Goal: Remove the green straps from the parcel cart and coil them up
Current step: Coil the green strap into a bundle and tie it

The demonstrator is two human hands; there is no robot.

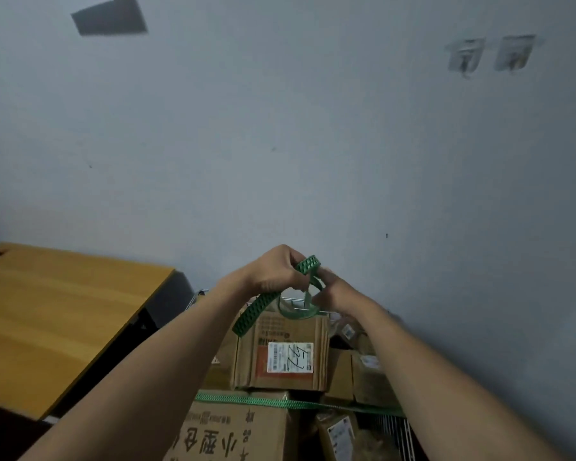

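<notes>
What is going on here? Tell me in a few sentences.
A person holds a green strap in both hands above a cart piled with cardboard boxes. The left hand grips it and the right hand pinches a loop, apparently coiling it; a loose end hangs down. A second strap lies stretched across the boxes lower down, not yet removed.

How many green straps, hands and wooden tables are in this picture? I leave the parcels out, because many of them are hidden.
Green straps: 2, the held strap and the taut strap
Hands: 2, the left hand and the right hand
Wooden table: 1
Total: 5
</notes>
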